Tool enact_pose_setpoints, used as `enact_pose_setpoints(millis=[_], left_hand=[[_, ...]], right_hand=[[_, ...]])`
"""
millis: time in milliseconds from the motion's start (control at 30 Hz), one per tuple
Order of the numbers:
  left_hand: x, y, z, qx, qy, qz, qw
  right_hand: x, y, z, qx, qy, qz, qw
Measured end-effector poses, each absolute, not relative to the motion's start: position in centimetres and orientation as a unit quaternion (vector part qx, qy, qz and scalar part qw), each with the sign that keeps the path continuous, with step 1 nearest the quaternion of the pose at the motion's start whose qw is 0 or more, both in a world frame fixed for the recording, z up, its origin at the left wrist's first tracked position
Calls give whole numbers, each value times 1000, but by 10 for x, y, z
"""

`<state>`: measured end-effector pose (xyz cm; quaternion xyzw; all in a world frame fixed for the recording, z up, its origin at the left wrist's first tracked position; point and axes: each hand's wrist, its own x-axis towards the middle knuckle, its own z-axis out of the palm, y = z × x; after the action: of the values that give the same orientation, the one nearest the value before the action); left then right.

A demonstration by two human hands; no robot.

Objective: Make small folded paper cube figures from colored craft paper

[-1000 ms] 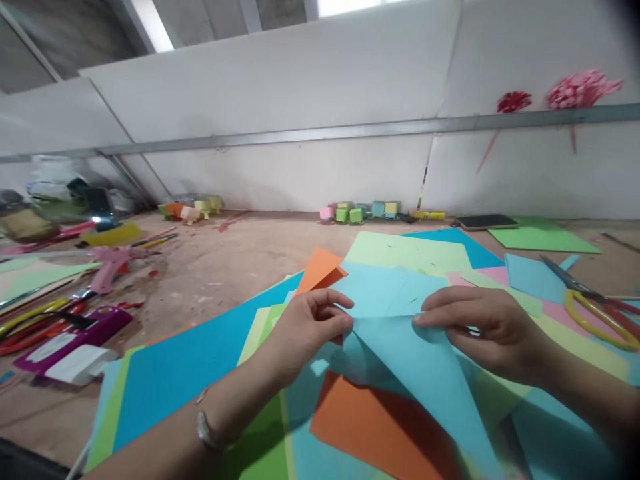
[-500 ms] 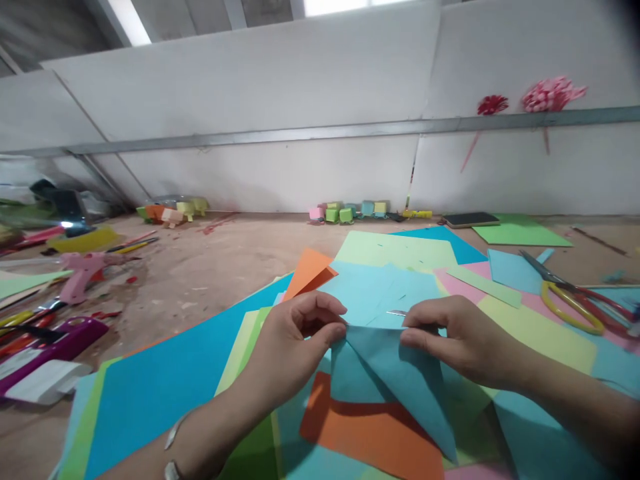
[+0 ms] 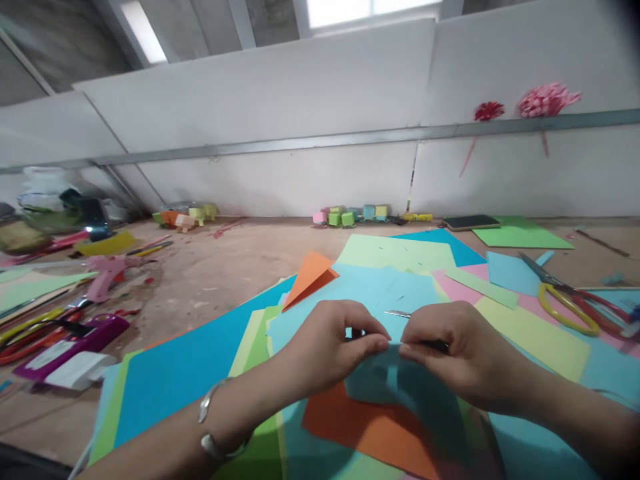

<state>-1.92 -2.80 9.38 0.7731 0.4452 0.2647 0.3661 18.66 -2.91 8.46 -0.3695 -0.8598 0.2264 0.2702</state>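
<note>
Between my hands hangs a folded sheet of light blue paper (image 3: 370,380), its top edge level with my fingertips. My left hand (image 3: 335,340) pinches that edge between thumb and forefinger and wears a silver open bracelet (image 3: 206,403) at the wrist. Close beside it, my right hand (image 3: 445,340) pinches the same edge. A thin pointed blade (image 3: 397,313) sticks out from the right hand, and part of its dark handle shows under the fingers. Below the folded sheet lies orange paper (image 3: 370,427). A folded orange piece (image 3: 310,277) stands just beyond my left hand.
Coloured sheets, such as a dark blue one (image 3: 190,360), spread over the table. Scissors (image 3: 570,293) lie at right. A pink glue gun (image 3: 107,277) and a purple tool (image 3: 85,343) are at left. Small paper blocks (image 3: 347,217) and a phone (image 3: 473,222) line the wall.
My left hand has slid right along the paper's edge, almost meeting my right hand. The paper's loose flap has swung out of clear sight. The view has tilted up slightly.
</note>
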Motion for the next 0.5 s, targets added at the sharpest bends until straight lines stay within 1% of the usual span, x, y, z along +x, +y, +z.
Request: enact_pose_setpoints(millis=[100,233,400,500], left_hand=[[-9,-30,95,800,421,271,331],[-4,-33,91,797,432,310,286],[-18,-23,90,792,434,310,297],[-33,-11,89,771,466,311,302]], right_hand=[[186,-31,84,-369,-857,217,285],[186,-30,82,-361,-857,204,305],[189,-26,84,-386,-846,207,305],[191,-20,84,-411,-826,244,299]])
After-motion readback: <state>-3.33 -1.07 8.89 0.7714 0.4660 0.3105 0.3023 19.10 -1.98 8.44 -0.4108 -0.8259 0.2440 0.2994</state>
